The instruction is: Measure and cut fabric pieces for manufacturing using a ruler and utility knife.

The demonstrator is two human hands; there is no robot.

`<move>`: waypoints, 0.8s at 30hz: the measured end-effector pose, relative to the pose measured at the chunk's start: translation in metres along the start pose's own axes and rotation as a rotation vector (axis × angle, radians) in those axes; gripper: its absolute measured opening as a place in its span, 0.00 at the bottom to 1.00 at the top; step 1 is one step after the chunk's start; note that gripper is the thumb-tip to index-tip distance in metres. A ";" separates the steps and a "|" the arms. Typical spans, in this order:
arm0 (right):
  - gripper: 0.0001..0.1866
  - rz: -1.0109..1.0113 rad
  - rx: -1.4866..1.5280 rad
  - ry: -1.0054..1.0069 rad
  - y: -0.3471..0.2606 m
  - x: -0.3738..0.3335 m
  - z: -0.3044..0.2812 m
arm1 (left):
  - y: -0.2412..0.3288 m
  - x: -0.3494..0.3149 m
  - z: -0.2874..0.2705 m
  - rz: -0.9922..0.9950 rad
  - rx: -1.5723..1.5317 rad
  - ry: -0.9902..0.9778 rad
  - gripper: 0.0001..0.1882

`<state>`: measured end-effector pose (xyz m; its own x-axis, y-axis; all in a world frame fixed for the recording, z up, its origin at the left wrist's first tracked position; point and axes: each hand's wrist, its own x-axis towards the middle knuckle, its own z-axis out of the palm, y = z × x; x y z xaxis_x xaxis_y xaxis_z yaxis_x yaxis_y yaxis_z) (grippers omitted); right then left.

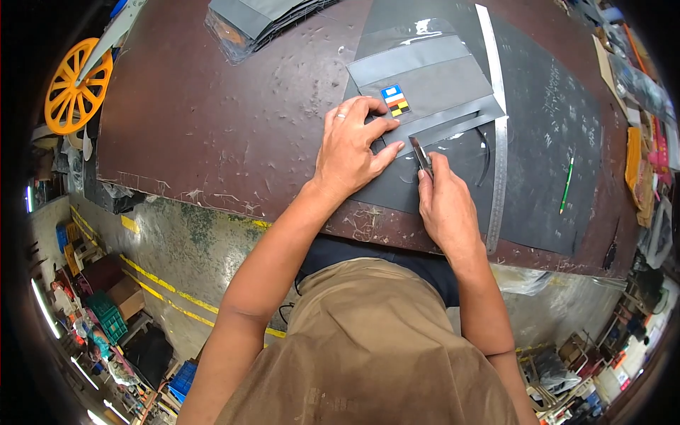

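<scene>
Brown shirt cloth (368, 333) fills the bottom centre, below the grey pouch (439, 79) right of upper centre, which lies up-right of my left hand (354, 145), its half-spread fingertips touching the left edge, its lower band (453, 115) rising rightward from near the cutter (423, 157) gripped in my closed right hand (448, 195).

One worktop (212, 106), one steel ruler (500, 156), one green pencil (567, 185), one utility knife (425, 162), one loose grey panel (440, 79), one multicoloured label (395, 100), one grey stack (237, 18), one orange spoked wheel (77, 86), two hands (350, 145), one ring (341, 115).
</scene>
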<state>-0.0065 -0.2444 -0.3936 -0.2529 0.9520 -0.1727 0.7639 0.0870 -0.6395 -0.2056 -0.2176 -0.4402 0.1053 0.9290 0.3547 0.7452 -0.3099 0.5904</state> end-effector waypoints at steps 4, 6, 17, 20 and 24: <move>0.11 0.015 -0.031 -0.033 -0.005 0.002 -0.002 | -0.001 0.000 -0.001 0.003 -0.002 0.006 0.18; 0.11 0.011 -0.030 -0.031 -0.004 0.001 -0.001 | -0.001 -0.001 -0.002 0.000 0.008 0.005 0.17; 0.12 0.010 -0.026 -0.031 -0.004 0.001 -0.001 | -0.002 -0.002 -0.001 0.004 -0.003 0.005 0.18; 0.12 0.004 -0.022 -0.028 -0.003 0.002 -0.002 | -0.002 -0.001 0.000 0.007 -0.002 0.007 0.18; 0.12 0.008 -0.036 -0.033 -0.003 0.003 -0.004 | -0.003 0.000 0.002 0.009 -0.003 0.002 0.18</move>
<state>-0.0068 -0.2401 -0.3894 -0.2653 0.9427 -0.2025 0.7866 0.0902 -0.6108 -0.2065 -0.2165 -0.4430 0.1106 0.9257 0.3616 0.7425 -0.3188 0.5891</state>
